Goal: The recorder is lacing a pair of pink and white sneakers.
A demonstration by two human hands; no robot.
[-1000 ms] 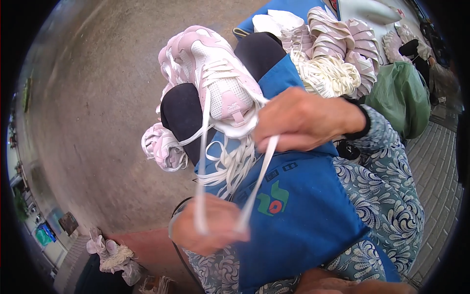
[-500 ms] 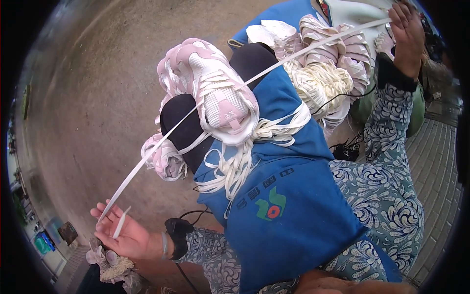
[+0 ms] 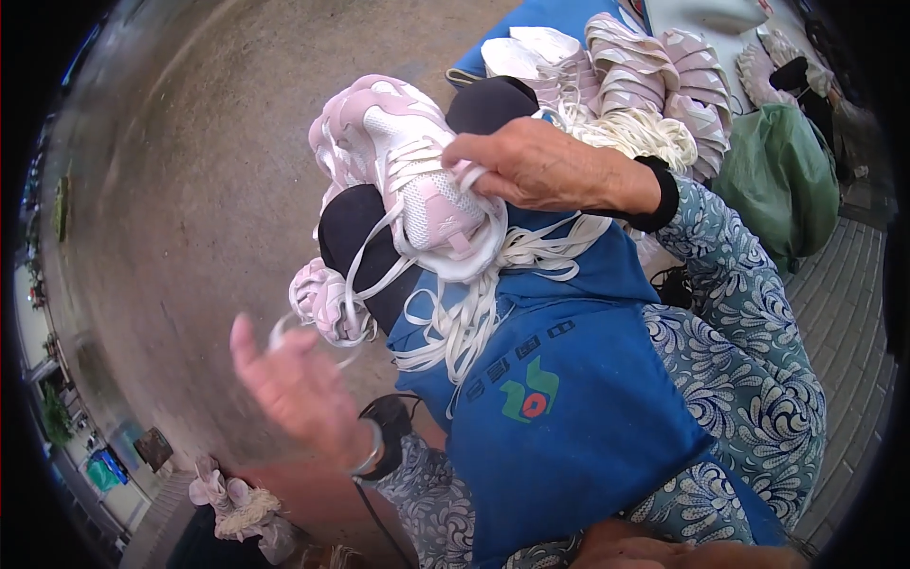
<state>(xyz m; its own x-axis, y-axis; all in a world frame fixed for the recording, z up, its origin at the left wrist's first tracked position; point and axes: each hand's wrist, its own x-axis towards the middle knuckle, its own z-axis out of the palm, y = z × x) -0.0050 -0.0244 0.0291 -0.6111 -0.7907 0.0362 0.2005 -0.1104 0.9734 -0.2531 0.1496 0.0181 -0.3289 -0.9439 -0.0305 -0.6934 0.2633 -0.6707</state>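
Note:
A pink and white shoe upper rests over my dark-covered knees, with white lacing across its front. My right hand is closed at the right side of the upper, pinching a white shoelace between thumb and fingers. Lower left, my left hand is raised and smeared by motion. Thin loops of lace show at its fingertips, but its grip cannot be made out. On the blue apron below the upper lies a tied bundle of loose white laces.
Stacked pink and white uppers and a heap of cream laces lie beyond my right arm. A green bag stands at the right. Another pink piece hangs by my left knee; more lie at lower left.
My right hand has come in from the far upper right to the upper. The lace stretched between both hands has gone slack. My left hand has moved right and slightly up.

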